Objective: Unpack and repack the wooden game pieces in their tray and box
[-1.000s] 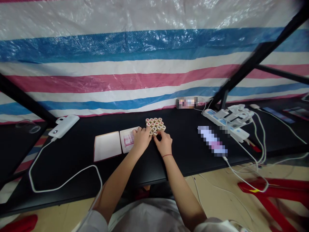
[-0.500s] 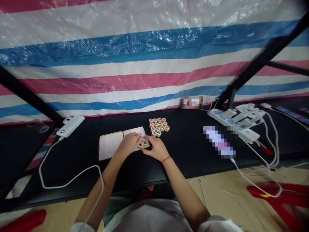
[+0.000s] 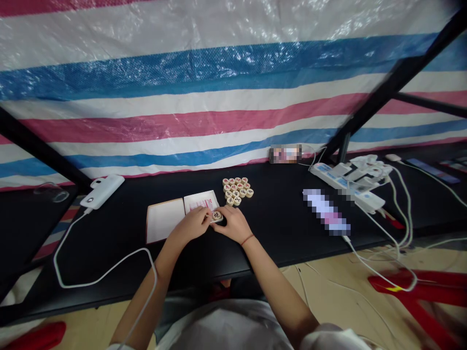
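Two white-lined halves of a shallow box lie side by side on the black table. In the near right corner of the right half (image 3: pixel 207 195) is a round Chinese chess piece (image 3: pixel 217 215) with a black character, and printed paper shows inside. My left hand (image 3: pixel 191 224) reaches over the near edge, fingertips closed on another chess piece, mostly hidden. My right hand (image 3: pixel 235 225) curls its thumb and fingers round the near right corner of the box. Just behind it, several chess pieces (image 3: pixel 236 187) with red or black characters lie grouped in rows.
The left box half (image 3: pixel 166 221) lies open. A white charging device (image 3: pixel 102 191) with a cable is at the left. To the right lie a phone (image 3: pixel 326 214), a loaded power strip (image 3: pixel 346 187) and loose cables. Another phone (image 3: pixel 285 154) leans against the striped sheet (image 3: pixel 204 121).
My left hand has drawn back slightly towards me, uncovering more printed paper in the box. My right hand stays at the box corner. The view has shifted a little.
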The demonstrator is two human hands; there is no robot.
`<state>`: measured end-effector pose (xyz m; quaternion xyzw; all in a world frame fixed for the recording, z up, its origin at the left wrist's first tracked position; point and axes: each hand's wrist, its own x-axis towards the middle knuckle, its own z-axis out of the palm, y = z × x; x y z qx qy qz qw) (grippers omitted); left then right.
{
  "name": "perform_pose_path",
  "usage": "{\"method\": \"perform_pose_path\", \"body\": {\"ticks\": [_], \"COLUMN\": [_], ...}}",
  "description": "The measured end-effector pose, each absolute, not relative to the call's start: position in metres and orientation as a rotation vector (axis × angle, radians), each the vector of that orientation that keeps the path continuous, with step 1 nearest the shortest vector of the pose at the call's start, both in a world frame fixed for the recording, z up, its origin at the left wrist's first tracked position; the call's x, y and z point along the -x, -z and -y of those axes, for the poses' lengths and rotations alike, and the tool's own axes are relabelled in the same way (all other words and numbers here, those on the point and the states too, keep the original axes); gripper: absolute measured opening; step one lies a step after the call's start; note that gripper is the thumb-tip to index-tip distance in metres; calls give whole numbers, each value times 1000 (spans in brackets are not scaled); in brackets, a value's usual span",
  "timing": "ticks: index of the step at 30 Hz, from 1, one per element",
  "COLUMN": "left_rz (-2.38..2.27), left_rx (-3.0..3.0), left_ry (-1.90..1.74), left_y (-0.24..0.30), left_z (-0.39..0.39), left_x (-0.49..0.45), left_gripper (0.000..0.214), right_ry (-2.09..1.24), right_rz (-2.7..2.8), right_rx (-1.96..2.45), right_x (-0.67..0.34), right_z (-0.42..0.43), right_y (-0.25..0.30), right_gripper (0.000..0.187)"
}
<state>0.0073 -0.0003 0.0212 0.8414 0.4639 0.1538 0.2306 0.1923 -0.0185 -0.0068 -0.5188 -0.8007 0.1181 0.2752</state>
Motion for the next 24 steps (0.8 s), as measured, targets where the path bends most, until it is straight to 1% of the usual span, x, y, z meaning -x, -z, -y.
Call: {"method": "perform_pose_path", "body": {"ticks": [3,6,9,12,15,19,22,24], "left_rz": [-1283,-1309,-1280,-1189,-1174,-1234,-1253,-1252], "left_rx": [-2223,-2119,-1976,-1793,-1585,-1371,-1320,-1327], "left_ry": [-446,-581,-738,-792,-920,-1147,-1247,-1269], "left_y": [-25,-31,-35,-35,-31,-23,-14,-8], "left_z": [-1,-2,-4,-6,-10,-17,-22,-24], "left_x": [-5,-8,-19,-33,-43,-38,-29,-25], "left_gripper": [15,18,21,24,29,34,35,39], "right_ry": [-376,-366,-327,-322,-250,-64,-79,-122], "right_rz": [2097,2011,1940,1870,1721,1379,1333,1400], "right_rx": [1337,1236,1159,1171,1246,1510,1692,1756], "right_x": [-195,-197,-196,-196,-204,-229,-244,-249], "right_z": [19,19,19,20,18,11,6,4], "right_y": [5,2,0,-2,-1,11,25,31], "right_gripper": [39,45,32,20,21,28,32,27]}}
